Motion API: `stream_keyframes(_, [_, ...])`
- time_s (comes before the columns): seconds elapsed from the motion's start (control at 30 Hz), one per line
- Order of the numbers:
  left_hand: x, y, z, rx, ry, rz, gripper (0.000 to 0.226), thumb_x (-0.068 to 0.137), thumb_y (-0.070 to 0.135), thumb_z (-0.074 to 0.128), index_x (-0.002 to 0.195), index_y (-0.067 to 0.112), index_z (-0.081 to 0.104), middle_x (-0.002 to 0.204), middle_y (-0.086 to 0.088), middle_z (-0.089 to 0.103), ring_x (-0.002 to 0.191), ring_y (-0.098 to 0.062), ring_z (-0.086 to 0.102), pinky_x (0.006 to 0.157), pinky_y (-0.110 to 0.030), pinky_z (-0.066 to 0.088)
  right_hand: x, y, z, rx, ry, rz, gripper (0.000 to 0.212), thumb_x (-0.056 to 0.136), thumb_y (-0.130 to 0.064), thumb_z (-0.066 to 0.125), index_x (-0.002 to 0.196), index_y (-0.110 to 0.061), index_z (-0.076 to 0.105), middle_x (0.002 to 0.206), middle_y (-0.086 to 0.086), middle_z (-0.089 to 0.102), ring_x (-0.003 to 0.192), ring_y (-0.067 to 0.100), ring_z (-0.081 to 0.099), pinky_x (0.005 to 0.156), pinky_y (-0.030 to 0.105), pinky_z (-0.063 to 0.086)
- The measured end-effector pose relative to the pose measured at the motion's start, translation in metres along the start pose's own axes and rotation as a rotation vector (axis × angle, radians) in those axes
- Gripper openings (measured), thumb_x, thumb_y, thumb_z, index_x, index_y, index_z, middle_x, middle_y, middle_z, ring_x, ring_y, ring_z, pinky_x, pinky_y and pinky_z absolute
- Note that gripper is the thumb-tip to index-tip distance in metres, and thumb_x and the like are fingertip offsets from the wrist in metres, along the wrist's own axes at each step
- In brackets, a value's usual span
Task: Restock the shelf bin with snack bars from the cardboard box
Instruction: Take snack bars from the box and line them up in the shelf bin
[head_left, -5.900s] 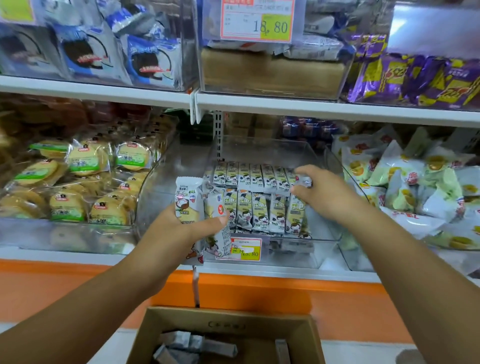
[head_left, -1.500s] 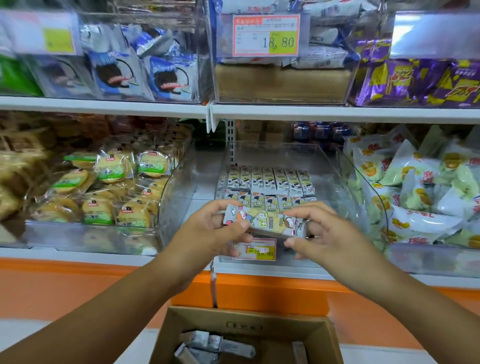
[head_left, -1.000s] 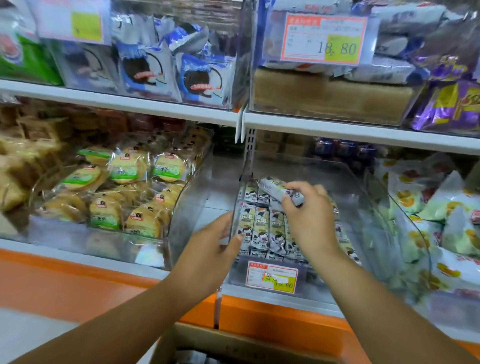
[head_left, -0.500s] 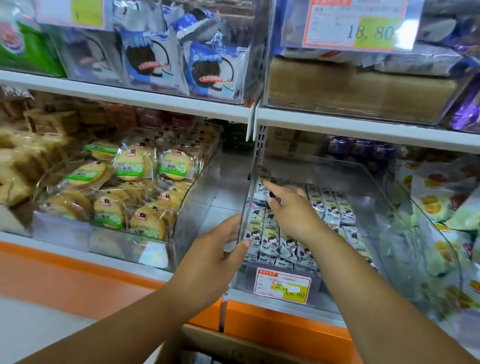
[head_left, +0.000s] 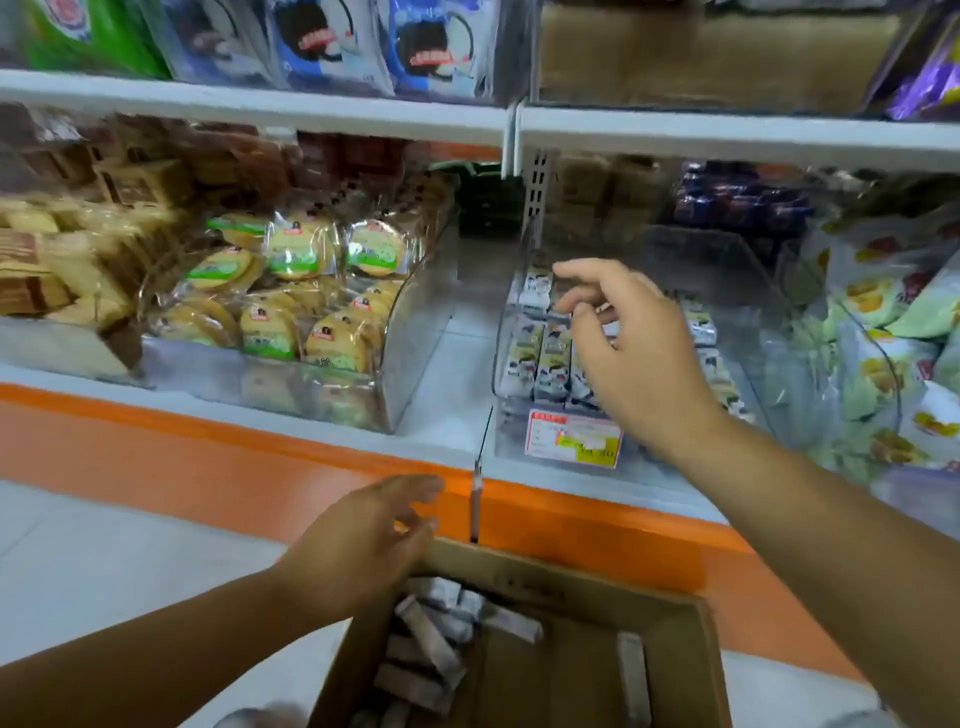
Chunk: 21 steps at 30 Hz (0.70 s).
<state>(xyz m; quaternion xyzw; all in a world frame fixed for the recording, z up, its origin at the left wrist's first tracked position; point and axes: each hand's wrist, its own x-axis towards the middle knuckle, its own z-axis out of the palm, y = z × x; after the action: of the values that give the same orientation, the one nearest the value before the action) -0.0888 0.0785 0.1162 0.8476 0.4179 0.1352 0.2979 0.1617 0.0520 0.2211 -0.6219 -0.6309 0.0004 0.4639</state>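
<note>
– Cardboard box (head_left: 571, 577), open, at the bottom of the head view. How many bars are in it?

– The loose bars (head_left: 431, 642) are in grey wrappers, heaped at its left side. Roughly eight, too blurred for a firm count, and one more lies alone to the right. No print on them is legible.

– And the left grip (head_left: 358, 540)?

– It hangs over the box's far left corner, fingers loosely apart and holding nothing.

– Where's the bin?

– The clear bin (head_left: 727, 260) sits on the white shelf (head_left: 447, 410), above and behind the box. The stocked bars (head_left: 550, 358) lie in rows in green-and-white wrappers with a small cartoon. Two in the front row show fully, and the rest are partly hidden.

– Hidden by what?

– By the right grip (head_left: 628, 353), which is above the rows with its fingers half curled and spread, and empty.

– Any writing?

– One tag (head_left: 574, 436) on the bin's front, white and red with a yellow patch, but the figures are smeared. The round cakes (head_left: 298, 247) to the left carry green labels. At least two blue packs (head_left: 441, 47) stand on the shelf above, and pale bags (head_left: 883, 332) lie to the right. None of these can be read.
</note>
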Motion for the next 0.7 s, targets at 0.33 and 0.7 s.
stream_keyframes(0.33, [-0.043, -0.076, 0.117, 0.058, -0.331, -0.173, 0.044, 0.093, 0.024, 0.062, 0.136, 0.021, 0.055, 0.137, -0.001, 0.057, 0.121, -0.017, 0.058, 0.096, -0.019, 0.041, -0.211, 0.068, 0.038, -0.259, -1.104, 0.300, 0.034, 0.099, -0.030, 0.045, 0.133, -0.033, 0.048, 0.124, -0.009, 0.057, 0.099, 0.008, 0.057, 0.084, 0.030, 0.050])
stream_keyframes(0.7, [-0.058, -0.121, 0.190, 0.037, -0.599, -0.393, 0.045, 0.087, 0.034, 0.072, 0.127, 0.021, 0.059, 0.114, -0.001, 0.064, 0.110, -0.019, 0.061, 0.094, -0.029, 0.047, -0.367, 0.131, 0.084, 0.124, -1.407, 1.098, 0.050, 0.086, -0.023, 0.071, 0.132, -0.015, 0.052, 0.127, 0.008, 0.056, 0.122, 0.026, 0.052, 0.094, 0.029, 0.044])
